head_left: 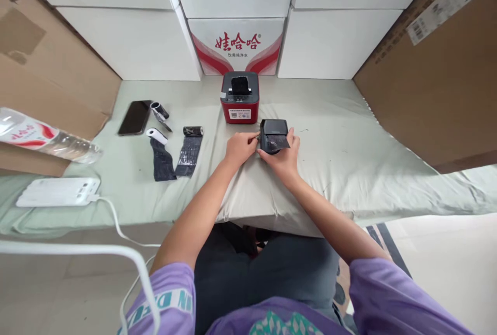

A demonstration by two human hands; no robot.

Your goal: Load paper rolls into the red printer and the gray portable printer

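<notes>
Soft, fairly bright light, whose source I cannot make out, spreads over the pale cloth [330,117], leaving faint shadows in its creases and around the hands, while the floor [450,257] at lower right glows almost washed out and the part at lower left looks greyer. Small highlights glint on the bottle [46,138] and the crinkled black strips [189,155]. The wide view stretches and tilts the brown carton [438,102] at the right edge, and the small print on the white label [243,114] is too soft to read.
</notes>
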